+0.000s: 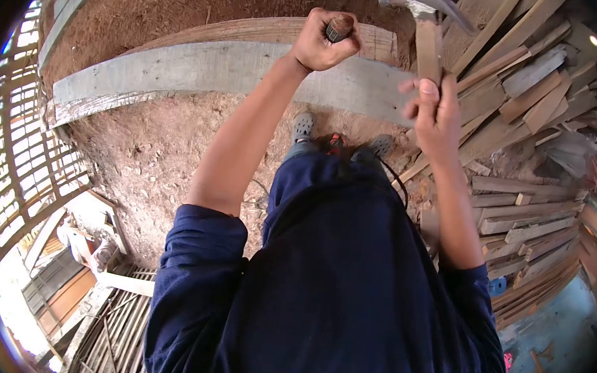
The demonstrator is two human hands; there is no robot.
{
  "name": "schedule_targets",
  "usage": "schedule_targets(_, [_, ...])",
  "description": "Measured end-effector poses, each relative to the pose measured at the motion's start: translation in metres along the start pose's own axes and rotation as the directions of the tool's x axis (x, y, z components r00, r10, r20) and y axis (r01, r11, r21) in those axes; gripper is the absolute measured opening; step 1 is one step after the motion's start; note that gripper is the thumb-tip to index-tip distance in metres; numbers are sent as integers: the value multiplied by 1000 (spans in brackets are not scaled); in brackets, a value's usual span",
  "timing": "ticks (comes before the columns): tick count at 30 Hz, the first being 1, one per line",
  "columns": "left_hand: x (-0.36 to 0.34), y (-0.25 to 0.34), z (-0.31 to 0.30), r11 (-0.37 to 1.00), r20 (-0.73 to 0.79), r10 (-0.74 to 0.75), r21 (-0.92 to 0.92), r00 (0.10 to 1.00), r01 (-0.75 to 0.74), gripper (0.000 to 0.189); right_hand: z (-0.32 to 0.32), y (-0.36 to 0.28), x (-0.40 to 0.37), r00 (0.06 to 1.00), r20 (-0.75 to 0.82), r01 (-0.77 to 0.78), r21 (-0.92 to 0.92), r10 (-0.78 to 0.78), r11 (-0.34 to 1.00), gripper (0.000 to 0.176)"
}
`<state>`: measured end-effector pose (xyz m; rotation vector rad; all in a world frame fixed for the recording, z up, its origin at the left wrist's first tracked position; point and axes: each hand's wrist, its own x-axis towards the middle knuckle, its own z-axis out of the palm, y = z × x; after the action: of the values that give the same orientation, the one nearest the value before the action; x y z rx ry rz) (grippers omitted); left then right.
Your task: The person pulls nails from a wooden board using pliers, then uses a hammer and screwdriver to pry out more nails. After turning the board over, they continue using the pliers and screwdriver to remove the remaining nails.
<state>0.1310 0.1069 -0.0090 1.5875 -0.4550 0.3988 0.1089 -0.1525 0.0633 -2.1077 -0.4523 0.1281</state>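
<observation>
My left hand (318,44) is closed around a tool with a dark ribbed handle (338,28), held against a long grey plank (216,71) that lies across the dirt floor. A second, browner plank (255,30) lies just behind it. My right hand (434,113) grips the wooden shaft of a claw hammer (424,10), whose steel head is raised above the plank to the right of my left hand. My right hand looks blurred. Both forearms reach forward from dark blue sleeves.
A big heap of wooden offcuts (530,92) fills the right side. My feet in grey shoes (303,125) stand near the plank, beside a red object and a black cable (397,184). A slatted wooden frame (20,157) stands at the left.
</observation>
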Motion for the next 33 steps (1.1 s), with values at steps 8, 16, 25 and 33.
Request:
schedule_targets(8, [12, 9, -7, 880, 196, -417, -158, 888, 448, 15, -47, -68, 11, 971, 130, 224, -201, -201, 954, 25])
schedule_targets(16, [-1, -2, 8, 971, 121, -229, -43, 966, 236, 8, -35, -70, 9, 970, 174, 220, -340, -169, 914, 26])
schedule_targets(25, [-3, 10, 3, 938, 92, -284, -181, 955, 296, 21, -94, -126, 17, 946, -179, 325, 531, -272, 782, 29])
schedule_targets(33, [-4, -2, 4, 928, 86, -291, -217, 953, 302, 21, -78, -101, 22, 925, 59, 359, -465, -376, 809, 20])
